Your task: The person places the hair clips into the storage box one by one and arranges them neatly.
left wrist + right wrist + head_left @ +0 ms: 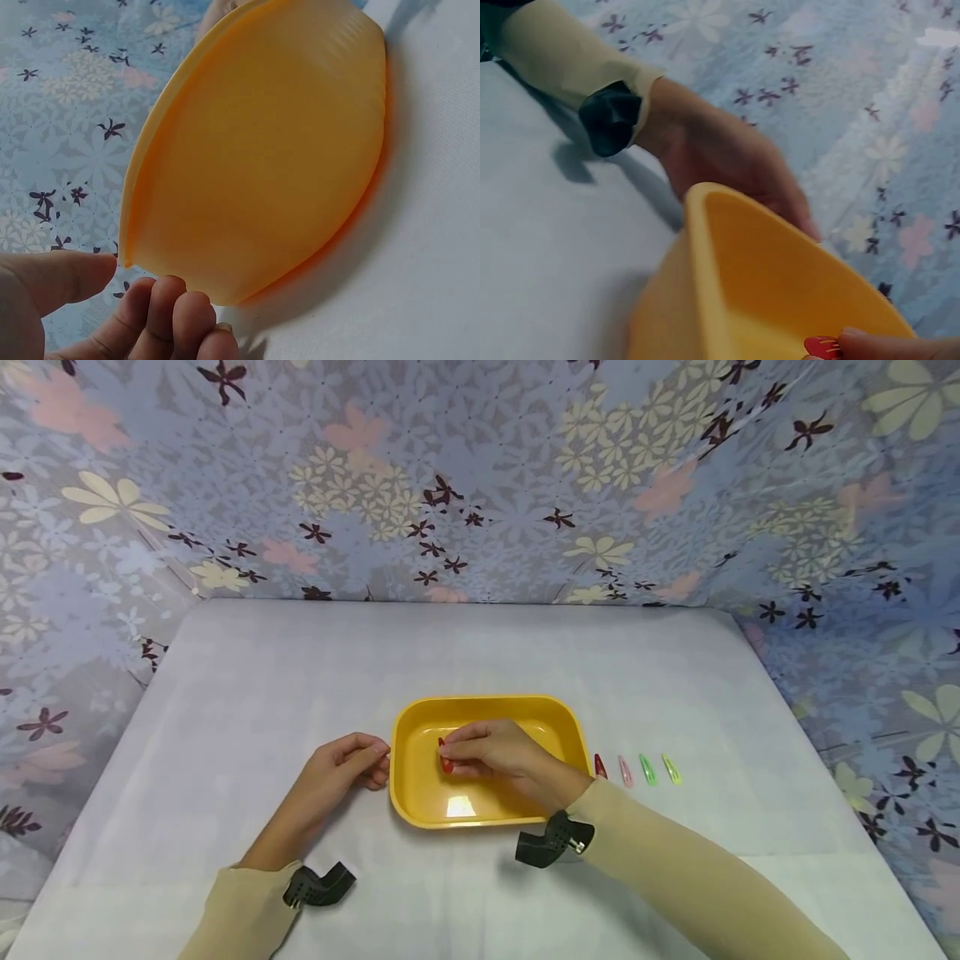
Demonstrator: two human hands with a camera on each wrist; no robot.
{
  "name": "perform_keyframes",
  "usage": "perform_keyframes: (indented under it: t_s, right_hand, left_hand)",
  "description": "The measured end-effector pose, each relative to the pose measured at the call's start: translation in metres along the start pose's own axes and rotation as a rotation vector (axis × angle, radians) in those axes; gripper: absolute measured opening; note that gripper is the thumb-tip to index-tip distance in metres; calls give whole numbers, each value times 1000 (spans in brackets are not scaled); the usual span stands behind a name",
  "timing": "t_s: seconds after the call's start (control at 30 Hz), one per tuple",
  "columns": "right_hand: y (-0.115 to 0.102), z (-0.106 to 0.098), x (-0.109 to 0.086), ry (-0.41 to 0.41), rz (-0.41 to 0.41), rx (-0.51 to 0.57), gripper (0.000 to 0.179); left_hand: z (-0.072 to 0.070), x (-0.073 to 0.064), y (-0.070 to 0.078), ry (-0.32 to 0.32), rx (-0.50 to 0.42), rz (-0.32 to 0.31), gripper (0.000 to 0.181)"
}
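Note:
My right hand [498, 750] is over the inside of a yellow tray [483, 821] and pinches a red snap hair clip [447, 766] between thumb and fingers. In the right wrist view the same red clip [823, 346] shows at the lower edge, with pale marks on it. My left hand [348, 762] is at the left end of the tray, its fingers loosely bent. Seen from the left wrist, the fingertips [193, 311] lie right by the tray's outer wall [255, 165], with the thumb apart from them beside the rim.
Right of the tray, several snap hair clips lie in a row: a red clip [600, 767] partly hidden by the right arm, a pink clip [626, 772], a green clip [647, 770] and a yellow clip [671, 769]. A white cloth [300, 668] covers the table; flowered fabric [480, 485] hangs around it.

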State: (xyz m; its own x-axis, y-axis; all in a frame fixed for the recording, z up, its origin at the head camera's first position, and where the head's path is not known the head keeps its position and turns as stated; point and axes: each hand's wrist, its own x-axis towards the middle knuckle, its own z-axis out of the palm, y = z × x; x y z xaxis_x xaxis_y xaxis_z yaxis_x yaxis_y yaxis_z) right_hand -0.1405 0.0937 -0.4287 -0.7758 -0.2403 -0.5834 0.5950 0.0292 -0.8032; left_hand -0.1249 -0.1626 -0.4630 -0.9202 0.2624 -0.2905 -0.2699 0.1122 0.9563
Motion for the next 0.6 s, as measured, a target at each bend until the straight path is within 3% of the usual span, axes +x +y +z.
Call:
perform_keyframes:
  t_s: [0.2,0.6]
  right_hand:
    - [7,8,8,-2,12,-5,18]
    - [10,18,8,42,-14,-151,14]
  left_hand:
    - [1,-1,2,0,2,-3,37]
    - [9,-5,1,-30,4,-9,33]
